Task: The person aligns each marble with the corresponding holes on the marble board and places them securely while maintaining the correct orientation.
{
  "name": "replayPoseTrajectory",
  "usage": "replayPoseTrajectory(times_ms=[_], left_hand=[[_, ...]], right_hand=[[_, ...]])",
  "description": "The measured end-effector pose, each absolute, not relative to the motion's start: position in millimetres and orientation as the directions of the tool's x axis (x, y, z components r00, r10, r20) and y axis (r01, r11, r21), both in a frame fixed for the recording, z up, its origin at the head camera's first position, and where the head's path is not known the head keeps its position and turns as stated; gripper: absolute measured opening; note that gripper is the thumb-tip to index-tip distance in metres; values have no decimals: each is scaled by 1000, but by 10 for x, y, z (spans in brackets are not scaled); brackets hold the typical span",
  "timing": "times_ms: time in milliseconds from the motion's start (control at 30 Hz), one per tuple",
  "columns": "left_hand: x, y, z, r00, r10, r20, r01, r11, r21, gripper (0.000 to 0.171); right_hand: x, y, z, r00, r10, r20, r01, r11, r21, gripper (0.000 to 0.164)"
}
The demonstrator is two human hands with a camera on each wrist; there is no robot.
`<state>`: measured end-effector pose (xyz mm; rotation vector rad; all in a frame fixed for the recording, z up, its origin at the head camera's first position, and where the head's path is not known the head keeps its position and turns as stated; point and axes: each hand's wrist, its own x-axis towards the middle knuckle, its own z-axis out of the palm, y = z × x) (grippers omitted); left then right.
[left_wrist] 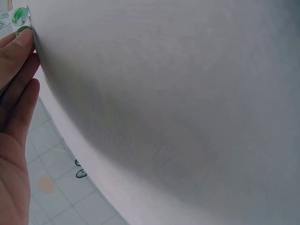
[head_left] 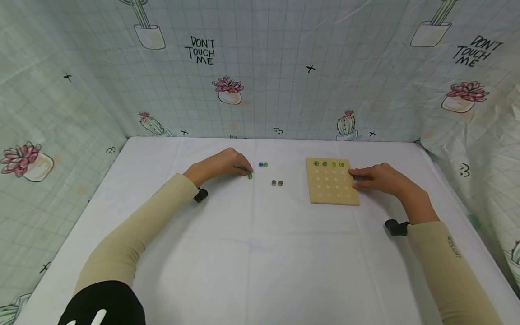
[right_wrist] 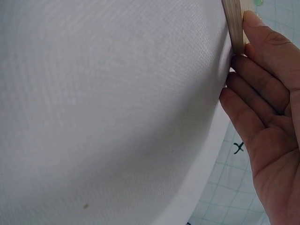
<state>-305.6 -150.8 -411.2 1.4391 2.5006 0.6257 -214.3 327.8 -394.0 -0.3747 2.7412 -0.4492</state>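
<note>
My left hand (head_left: 227, 163) pinches a green glass marble (left_wrist: 24, 31) between thumb and fingers, low over the white cloth. Right beside its fingertips lies another green marble (left_wrist: 20, 16), clear with a green swirl. Over on the right, a light wooden board (head_left: 333, 194) with rows of small round hollows lies flat. Several green marbles (head_left: 325, 164) sit along its far row. My right hand (head_left: 382, 178) grips the board's right edge, thumb on top; the right wrist view shows its other fingers loosely bent by the board's side (right_wrist: 234, 28).
Between the hands lie a blue marble (head_left: 261, 164) touching a green marble (head_left: 266, 164), and nearer, two brownish marbles (head_left: 277, 183). The white-covered table (head_left: 252, 271) meets a printed cloth backdrop (head_left: 268, 90) at the back and sides. A black rounded thing (head_left: 103, 304) shows at lower left.
</note>
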Motion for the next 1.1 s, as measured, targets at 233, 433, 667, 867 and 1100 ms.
replayPoseTrajectory(times_ms=[233,433,667,867,1100], left_hand=[[-3056,-1493,-4071,-526,851,11,764,466,446,21],[-3051,-1474,-4032,-513,858,-12,764,463,449,19],[-3036,-1468,-4039,-526,850,-20,769,485,417,19],[-3003,-1436,-4013,-570,822,11,754,517,406,19],[-2979,-1420,-3929,-587,808,44,757,529,384,20]], right_hand=[[-2158,3295,-3936,-903,-320,-288,-210,911,-355,63],[-2163,3303,-3939,-900,-331,-282,-222,907,-358,61],[-2156,3289,-3932,-900,-333,-281,-222,905,-363,61],[-2142,3280,-3926,-902,-322,-289,-205,906,-371,61],[-2138,3278,-3926,-904,-325,-280,-210,905,-371,60]])
